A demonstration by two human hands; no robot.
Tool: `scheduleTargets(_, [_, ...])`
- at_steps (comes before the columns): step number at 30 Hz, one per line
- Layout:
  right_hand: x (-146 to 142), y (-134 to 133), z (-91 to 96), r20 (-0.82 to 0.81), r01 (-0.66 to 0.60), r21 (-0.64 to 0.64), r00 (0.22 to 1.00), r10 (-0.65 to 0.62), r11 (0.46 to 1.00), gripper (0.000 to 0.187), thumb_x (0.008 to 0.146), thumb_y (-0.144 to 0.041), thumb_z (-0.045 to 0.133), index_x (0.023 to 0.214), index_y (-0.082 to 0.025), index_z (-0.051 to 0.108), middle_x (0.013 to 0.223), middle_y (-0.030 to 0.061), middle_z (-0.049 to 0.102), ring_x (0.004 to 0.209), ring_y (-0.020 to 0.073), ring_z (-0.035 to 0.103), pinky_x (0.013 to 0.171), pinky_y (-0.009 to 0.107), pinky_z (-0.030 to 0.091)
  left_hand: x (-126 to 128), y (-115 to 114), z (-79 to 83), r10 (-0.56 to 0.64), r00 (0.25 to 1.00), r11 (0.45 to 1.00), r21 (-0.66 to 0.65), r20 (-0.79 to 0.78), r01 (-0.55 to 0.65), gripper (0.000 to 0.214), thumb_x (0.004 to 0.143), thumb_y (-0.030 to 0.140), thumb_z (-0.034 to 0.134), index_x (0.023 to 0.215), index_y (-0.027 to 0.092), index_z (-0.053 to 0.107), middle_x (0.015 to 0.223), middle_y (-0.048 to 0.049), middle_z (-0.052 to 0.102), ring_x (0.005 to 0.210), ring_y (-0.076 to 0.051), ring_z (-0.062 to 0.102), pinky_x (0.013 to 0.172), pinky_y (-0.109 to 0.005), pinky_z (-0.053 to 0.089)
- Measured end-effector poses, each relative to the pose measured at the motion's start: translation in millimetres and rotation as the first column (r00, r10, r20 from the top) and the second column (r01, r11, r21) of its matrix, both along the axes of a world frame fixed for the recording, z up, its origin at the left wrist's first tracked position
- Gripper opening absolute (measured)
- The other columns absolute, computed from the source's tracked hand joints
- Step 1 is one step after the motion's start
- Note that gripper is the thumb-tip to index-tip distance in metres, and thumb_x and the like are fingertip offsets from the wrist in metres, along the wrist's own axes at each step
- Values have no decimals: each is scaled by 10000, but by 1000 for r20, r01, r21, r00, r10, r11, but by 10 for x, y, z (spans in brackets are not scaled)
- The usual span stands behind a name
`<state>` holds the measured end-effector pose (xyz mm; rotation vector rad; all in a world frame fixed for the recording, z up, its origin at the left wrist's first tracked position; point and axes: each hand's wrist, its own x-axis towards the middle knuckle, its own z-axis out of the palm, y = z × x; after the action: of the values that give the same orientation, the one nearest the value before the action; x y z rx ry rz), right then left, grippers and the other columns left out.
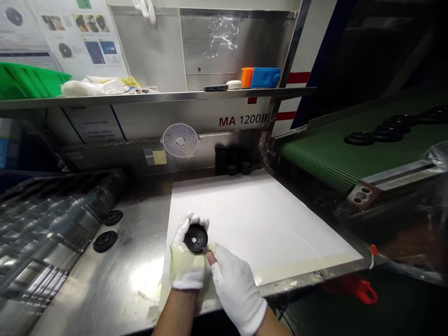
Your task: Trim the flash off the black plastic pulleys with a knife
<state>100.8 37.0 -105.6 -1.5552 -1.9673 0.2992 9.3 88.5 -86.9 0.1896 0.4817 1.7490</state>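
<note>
Cupping a round, black, plastic-looking wheel (201, 239), the white-gloved left hand (184, 261) grips it above the near left part of a flat white sheet (266, 219); the white-gloved right hand (238, 284), its thumb tip bare, is curled at the wheel's lower right rim — whether its fingers pinch anything, I cannot tell; two black, round, ridged discs (106, 241) lie leftward on the shiny metal table (140, 247) — just beside stacked clear-grey plastic trays (84, 221).
</note>
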Motion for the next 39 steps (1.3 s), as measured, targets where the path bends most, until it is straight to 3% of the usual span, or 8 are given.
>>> scheduleTargets(4, [49, -86, 100, -23, -17, -34, 1000, 16, 999, 269, 934, -325, 311, 778, -231, 509, 721, -15, 611, 651, 151, 561, 583, 263, 311, -62, -237, 83, -191, 979, 982, -32, -67, 189, 288, 744, 190, 573, 1022, 134, 619, 934, -109, 633, 921, -242, 592, 848, -419, 473])
scheduleTargets(7, [87, -111, 131, -59, -62, 9, 996, 63, 998, 225, 927, -293, 342, 817, -237, 529, 754, -18, 624, 699, 150, 578, 609, 258, 324, -136, -378, 163, -341, 933, 940, -25, -113, 341, 314, 723, 165, 553, 1022, 98, 618, 852, -120, 628, 850, -243, 602, 799, -402, 488])
scheduleTargets(11, [86, -118, 117, -56, -55, 52, 997, 58, 997, 207, 927, -286, 349, 838, -241, 531, 772, -20, 623, 704, 144, 575, 611, 253, 321, -168, -419, 193, -204, 975, 979, -11, -91, 203, 195, 708, 143, 578, 891, 114, 638, 659, -34, 561, 651, -154, 560, 689, -327, 501])
scheduleTargets(16, [14, -128, 131, 45, -6, 103, 999, 2, 995, 247, 932, -316, 318, 822, -240, 526, 722, -19, 613, 632, 146, 559, 570, 265, 282, -128, -365, 198, -110, 993, 994, -2, -52, 110, 114, 710, 145, 640, 822, 128, 625, 659, 0, 534, 648, -116, 534, 701, -300, 496])
scheduleTargets(24, [-137, -181, 34, 63, 2, 140, 998, -11, 990, 201, 893, -275, 374, 758, -233, 516, 675, -23, 612, 589, 144, 552, 540, 269, 251, -105, -239, 138, -4, 1000, 1000, 6, 27, 4, 248, 703, 116, 619, 946, 164, 623, 671, 11, 562, 660, -103, 566, 760, -277, 499])
scheduleTargets(28, [-71, -128, 47, 47, 21, 142, 999, -28, 990, 204, 894, -269, 380, 752, -234, 523, 670, -25, 613, 599, 144, 553, 548, 271, 256, -145, -258, 115, -133, 987, 991, -25, -87, 132, 378, 721, 174, 554, 1097, 149, 578, 928, -120, 634, 847, -225, 613, 771, -392, 503])
scheduleTargets(31, [6, -55, 55, 48, 36, 143, 998, -43, 989, 194, 904, -261, 364, 828, -237, 541, 722, -17, 629, 641, 150, 571, 567, 272, 269, -174, -265, 111, -246, 966, 969, -15, -79, 246, 372, 710, 172, 525, 1071, 109, 588, 784, -107, 619, 735, -218, 608, 714, -402, 505])
scheduleTargets(39, [-148, -118, -22, 29, 37, 84, 999, -39, 996, 202, 898, -266, 359, 775, -240, 517, 680, -23, 600, 606, 153, 558, 556, 278, 256, -127, -118, 67, -43, 998, 999, -25, -40, 42, 235, 684, 86, 614, 908, 158, 622, 652, 12, 558, 641, -105, 563, 728, -284, 503])
